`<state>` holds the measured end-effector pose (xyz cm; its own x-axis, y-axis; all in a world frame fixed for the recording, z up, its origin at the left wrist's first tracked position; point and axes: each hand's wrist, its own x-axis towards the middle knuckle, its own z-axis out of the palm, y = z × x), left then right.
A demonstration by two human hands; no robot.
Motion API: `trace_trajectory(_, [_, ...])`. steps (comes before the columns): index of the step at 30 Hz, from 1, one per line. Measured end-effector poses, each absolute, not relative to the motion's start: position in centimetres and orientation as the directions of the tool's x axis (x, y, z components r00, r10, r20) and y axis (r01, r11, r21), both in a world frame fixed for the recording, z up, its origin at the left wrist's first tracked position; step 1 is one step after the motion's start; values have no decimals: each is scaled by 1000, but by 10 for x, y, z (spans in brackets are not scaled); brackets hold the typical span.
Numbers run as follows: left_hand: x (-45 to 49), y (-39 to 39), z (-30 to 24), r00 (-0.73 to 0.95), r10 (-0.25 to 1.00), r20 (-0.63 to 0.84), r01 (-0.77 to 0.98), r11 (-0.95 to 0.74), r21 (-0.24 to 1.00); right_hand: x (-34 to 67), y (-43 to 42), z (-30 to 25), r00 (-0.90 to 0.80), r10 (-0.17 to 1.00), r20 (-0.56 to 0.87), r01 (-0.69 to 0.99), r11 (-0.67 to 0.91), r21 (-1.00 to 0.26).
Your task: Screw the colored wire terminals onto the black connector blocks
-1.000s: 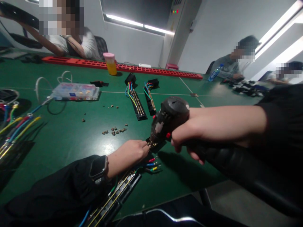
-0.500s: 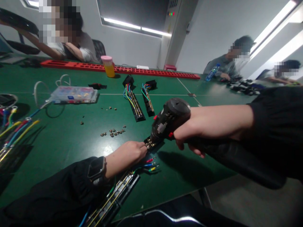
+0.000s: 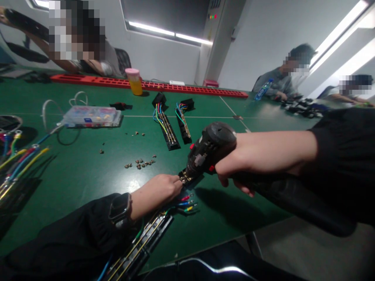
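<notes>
My right hand is wrapped round the handle of a black cordless drill with red buttons. The drill's nose points down at a small black block with brass parts on the table. Pinched fingers of my left hand hold that block at its left side; the fingertips are partly hidden. Below my left hand lies a long black strip with brass bars. Red, blue and yellow-green wires with metal lugs stick out near its upper end. Several loose screws lie beyond my left hand.
Two black wired strip assemblies lie farther back. A clear parts box and bundled coloured wires are at left. A drink cup stands by a long red slotted rail. Several people sit around the green table.
My hands and the drill stay nearly in place. The person at the far left has shifted slightly, with the dark object they hold.
</notes>
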<state>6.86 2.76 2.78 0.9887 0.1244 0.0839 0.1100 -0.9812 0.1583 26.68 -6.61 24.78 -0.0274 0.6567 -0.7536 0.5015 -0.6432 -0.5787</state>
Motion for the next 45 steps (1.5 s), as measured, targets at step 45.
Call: trace_trajectory(45, [68, 31, 15, 986, 111, 121, 94, -985, 142, 259, -69, 246, -65, 667, -742, 601, -568, -563])
